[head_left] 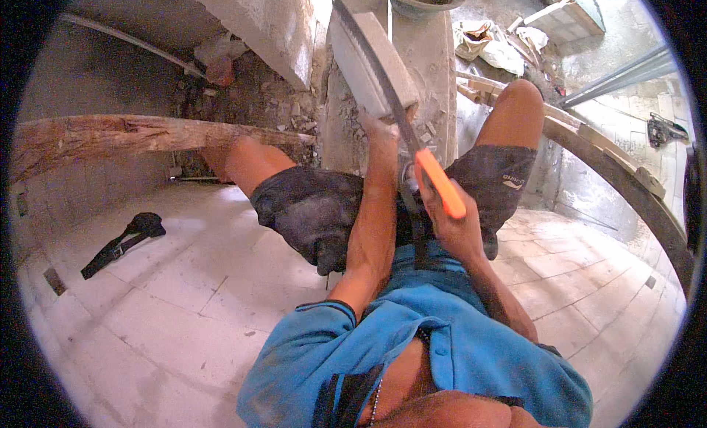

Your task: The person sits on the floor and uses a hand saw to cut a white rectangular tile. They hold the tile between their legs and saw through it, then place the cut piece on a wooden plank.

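Observation:
A pale masonry block [355,69] lies at a slant on a dusty board [438,82] between my knees. My left hand [380,128] is closed on the block's near end, its fingers partly hidden behind the saw. In my right hand [453,225] is the orange handle of a hand saw [440,185], the fingers wrapped round it. The saw's long dark toothed blade runs away from me and to the left, over the block's upper face. Whether the teeth touch the block I cannot tell.
A bucket [427,7] stands at the board's far end. Rough timbers cross at the left [158,132] and right [626,174] of my legs. Rubble [294,119] lies left of the board, sacks [497,49] to its far right. A black strapped item [125,242] lies on the tiled floor.

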